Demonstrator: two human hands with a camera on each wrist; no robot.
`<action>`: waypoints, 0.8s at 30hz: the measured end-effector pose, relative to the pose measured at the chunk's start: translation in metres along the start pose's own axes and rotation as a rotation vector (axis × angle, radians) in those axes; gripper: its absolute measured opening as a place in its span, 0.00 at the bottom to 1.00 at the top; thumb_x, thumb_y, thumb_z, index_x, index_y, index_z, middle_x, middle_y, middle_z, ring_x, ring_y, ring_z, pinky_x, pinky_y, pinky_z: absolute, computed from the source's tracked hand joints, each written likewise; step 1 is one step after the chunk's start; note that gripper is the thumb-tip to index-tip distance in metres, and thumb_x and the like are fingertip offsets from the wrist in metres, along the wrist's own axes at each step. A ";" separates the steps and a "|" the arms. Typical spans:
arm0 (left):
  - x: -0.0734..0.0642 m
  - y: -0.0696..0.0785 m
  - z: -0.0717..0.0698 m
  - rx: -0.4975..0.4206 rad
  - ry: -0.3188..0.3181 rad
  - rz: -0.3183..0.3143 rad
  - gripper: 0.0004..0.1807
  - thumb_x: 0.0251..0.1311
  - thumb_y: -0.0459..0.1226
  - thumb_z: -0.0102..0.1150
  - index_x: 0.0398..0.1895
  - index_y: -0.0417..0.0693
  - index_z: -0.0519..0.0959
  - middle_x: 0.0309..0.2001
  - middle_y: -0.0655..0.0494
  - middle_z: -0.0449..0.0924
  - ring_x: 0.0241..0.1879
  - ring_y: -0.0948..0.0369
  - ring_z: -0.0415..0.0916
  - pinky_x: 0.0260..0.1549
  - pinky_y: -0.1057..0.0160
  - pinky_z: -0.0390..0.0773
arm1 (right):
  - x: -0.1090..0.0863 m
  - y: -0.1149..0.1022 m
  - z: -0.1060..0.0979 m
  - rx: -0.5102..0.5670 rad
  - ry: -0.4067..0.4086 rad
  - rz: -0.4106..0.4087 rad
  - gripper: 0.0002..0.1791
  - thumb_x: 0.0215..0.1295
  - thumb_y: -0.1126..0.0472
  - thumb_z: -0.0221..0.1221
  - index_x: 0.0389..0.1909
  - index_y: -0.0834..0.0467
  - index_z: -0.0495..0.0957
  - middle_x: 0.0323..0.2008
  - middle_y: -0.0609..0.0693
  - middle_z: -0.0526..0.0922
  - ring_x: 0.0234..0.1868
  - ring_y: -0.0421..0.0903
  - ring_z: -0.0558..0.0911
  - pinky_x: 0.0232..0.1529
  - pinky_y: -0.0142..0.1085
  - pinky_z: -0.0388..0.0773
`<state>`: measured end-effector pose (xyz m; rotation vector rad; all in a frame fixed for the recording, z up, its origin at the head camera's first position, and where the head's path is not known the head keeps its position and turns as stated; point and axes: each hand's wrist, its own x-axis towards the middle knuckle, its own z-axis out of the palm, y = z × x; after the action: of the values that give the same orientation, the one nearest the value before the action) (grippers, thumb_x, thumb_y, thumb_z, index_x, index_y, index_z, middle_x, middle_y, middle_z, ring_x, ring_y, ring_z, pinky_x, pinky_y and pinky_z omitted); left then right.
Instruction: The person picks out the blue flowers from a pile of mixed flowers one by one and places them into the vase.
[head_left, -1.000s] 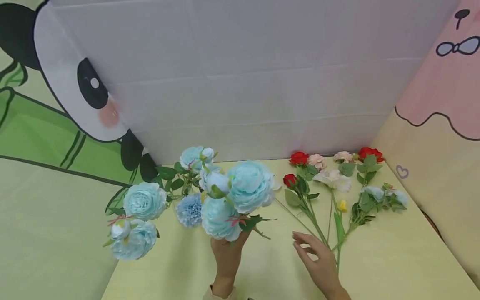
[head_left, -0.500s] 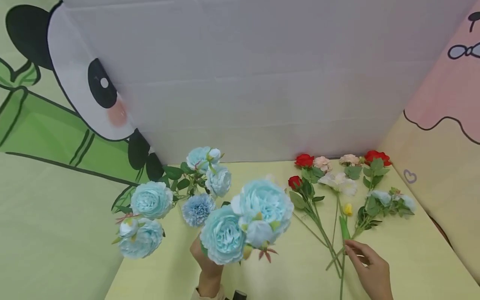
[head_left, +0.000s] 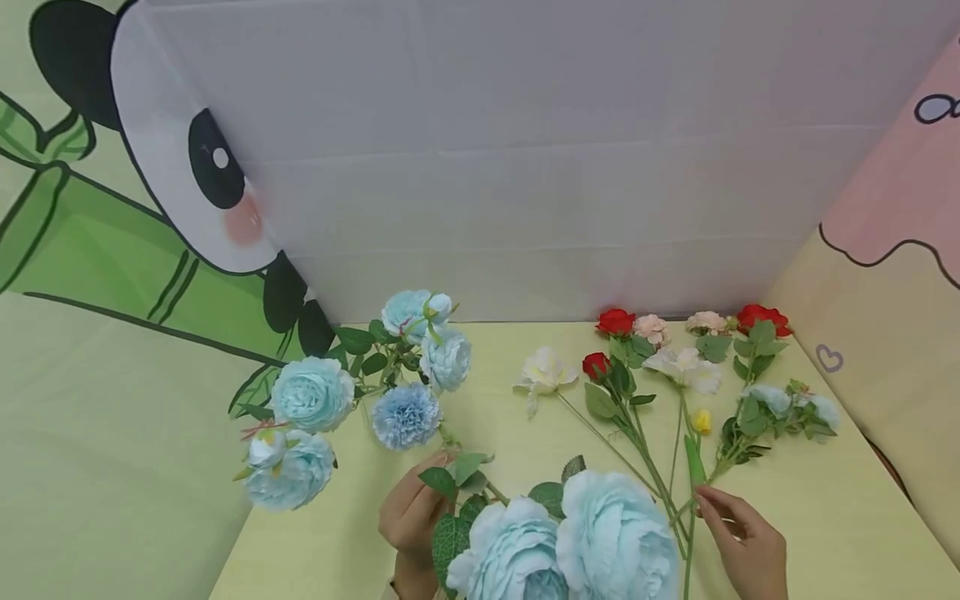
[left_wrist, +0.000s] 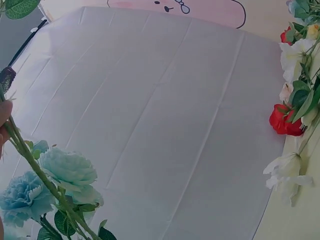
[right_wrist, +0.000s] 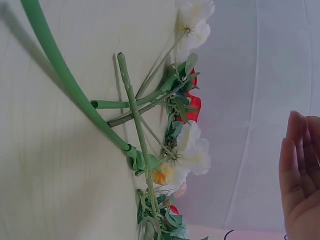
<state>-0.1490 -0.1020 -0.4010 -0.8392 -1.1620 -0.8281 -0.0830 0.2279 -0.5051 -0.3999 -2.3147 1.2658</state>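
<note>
I've got the left hand (head_left: pixel 412 508) pinching a knobbly stem (left_wrist: pixel 50 185) with ruffled pale-blue flowers (head_left: pixel 618 537). They've swung low since half a second ago, baring the frilly white flower (head_left: pixel 546 371) and hiding some bench (head_left: pixel 825 517). Right hand (head_left: pixel 744 540) loosely bent, gripping nothing, near the yellow tulip (head_left: pixel 701 422).

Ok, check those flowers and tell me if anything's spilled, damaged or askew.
Nothing looks spilled or damaged. The one untidy spot is on the right of the table: the stem of the pale-blue spray lies slantwise over several other stems, so they look crossed rather than laid in line.
</note>
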 end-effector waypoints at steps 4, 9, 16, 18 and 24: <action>-0.002 0.000 0.001 0.037 0.025 0.001 0.08 0.52 0.27 0.61 0.20 0.29 0.82 0.23 0.38 0.82 0.24 0.53 0.81 0.23 0.65 0.79 | -0.001 -0.005 -0.001 -0.046 -0.009 0.064 0.08 0.59 0.64 0.60 0.40 0.58 0.82 0.26 0.18 0.74 0.24 0.21 0.76 0.27 0.17 0.73; -0.007 -0.001 0.001 0.109 0.026 -0.026 0.12 0.51 0.29 0.63 0.14 0.31 0.80 0.21 0.39 0.82 0.22 0.53 0.81 0.27 0.66 0.81 | -0.002 -0.006 -0.001 -0.053 -0.003 0.099 0.08 0.59 0.64 0.60 0.39 0.57 0.82 0.24 0.20 0.75 0.23 0.21 0.76 0.26 0.17 0.73; -0.008 -0.012 -0.006 0.189 0.052 -0.048 0.14 0.52 0.29 0.62 0.12 0.29 0.78 0.16 0.36 0.78 0.19 0.51 0.79 0.29 0.66 0.81 | -0.002 -0.003 0.000 -0.048 0.011 0.093 0.08 0.59 0.66 0.60 0.39 0.58 0.82 0.23 0.22 0.77 0.23 0.21 0.76 0.27 0.17 0.73; -0.009 -0.017 -0.008 0.222 0.065 -0.050 0.15 0.53 0.29 0.61 0.11 0.29 0.78 0.14 0.35 0.76 0.16 0.50 0.77 0.29 0.67 0.81 | -0.002 -0.003 -0.001 -0.050 0.010 0.118 0.09 0.59 0.65 0.60 0.40 0.57 0.82 0.22 0.19 0.74 0.23 0.21 0.76 0.26 0.17 0.73; -0.013 -0.028 -0.014 0.307 0.084 -0.034 0.17 0.55 0.29 0.60 0.11 0.29 0.77 0.16 0.36 0.78 0.17 0.51 0.79 0.36 0.72 0.79 | -0.003 -0.003 -0.002 -0.052 -0.014 0.192 0.10 0.60 0.64 0.59 0.41 0.58 0.82 0.22 0.22 0.76 0.23 0.24 0.77 0.26 0.18 0.73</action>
<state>-0.1706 -0.1259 -0.4129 -0.5289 -1.1938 -0.6838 -0.0799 0.2263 -0.5028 -0.6468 -2.3709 1.3018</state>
